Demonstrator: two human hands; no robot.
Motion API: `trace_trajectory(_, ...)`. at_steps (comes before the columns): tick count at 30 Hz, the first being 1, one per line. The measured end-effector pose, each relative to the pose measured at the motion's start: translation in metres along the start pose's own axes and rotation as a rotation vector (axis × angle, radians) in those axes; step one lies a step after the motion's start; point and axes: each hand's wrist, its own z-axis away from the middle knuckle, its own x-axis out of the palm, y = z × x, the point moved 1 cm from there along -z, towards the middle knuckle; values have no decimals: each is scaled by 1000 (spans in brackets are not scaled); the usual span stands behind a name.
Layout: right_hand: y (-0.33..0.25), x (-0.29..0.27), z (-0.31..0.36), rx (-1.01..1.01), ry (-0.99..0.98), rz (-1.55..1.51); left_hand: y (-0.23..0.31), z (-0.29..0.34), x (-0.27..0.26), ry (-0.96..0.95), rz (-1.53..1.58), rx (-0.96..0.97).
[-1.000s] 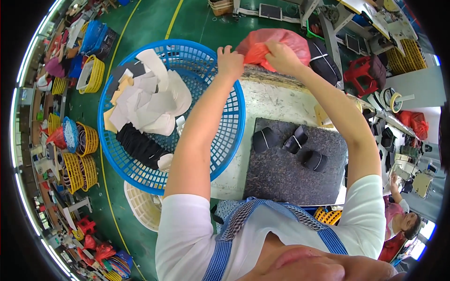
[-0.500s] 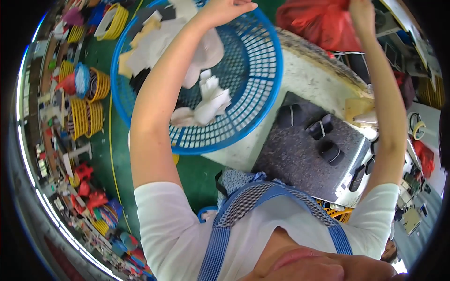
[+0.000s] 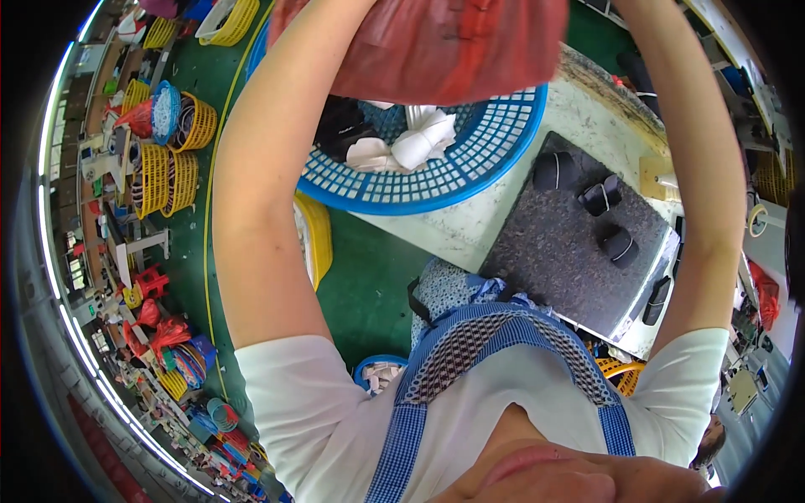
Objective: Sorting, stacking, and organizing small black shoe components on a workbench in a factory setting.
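Observation:
A red plastic bag (image 3: 453, 54) hangs over the blue round basket (image 3: 394, 201) and hides much of it. My left forearm (image 3: 272, 159) reaches up past the bag's left side, and my right forearm (image 3: 700, 126) rises at the right. Both hands lie beyond the top edge, so whether they hold the bag is hidden. Under the bag, white folded pieces (image 3: 425, 138) and a black piece (image 3: 344, 130) show inside the basket. On a dark speckled board (image 3: 562, 247) lie several black bundles (image 3: 619, 246) with pale bands round them.
The board rests on a pale worn tabletop (image 3: 457, 239), beside the basket. A yellow basket (image 3: 314, 239) stands on the green floor below my left arm. Near my apron is a small blue container (image 3: 379, 369) of pale pieces. Yellow baskets (image 3: 151, 189) line the far left.
The red bag has moved left from the table's far side to over the blue basket. My hands have gone out of the top of the view, and the scene has shifted as my head moved.

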Motion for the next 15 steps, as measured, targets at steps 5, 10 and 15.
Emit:
trace_trajectory(5, 129, -15, 45, -404, -178, 435, -61, 62, 23, -429, -378, -68)
trace_trajectory(10, 166, -51, 72, 61, -311, 983, -88, 113, 9, -332, -333, 255)
trace_trajectory(15, 165, -101, 87, 245, -64, 930, -131, 126, -26, -392, -536, 31)
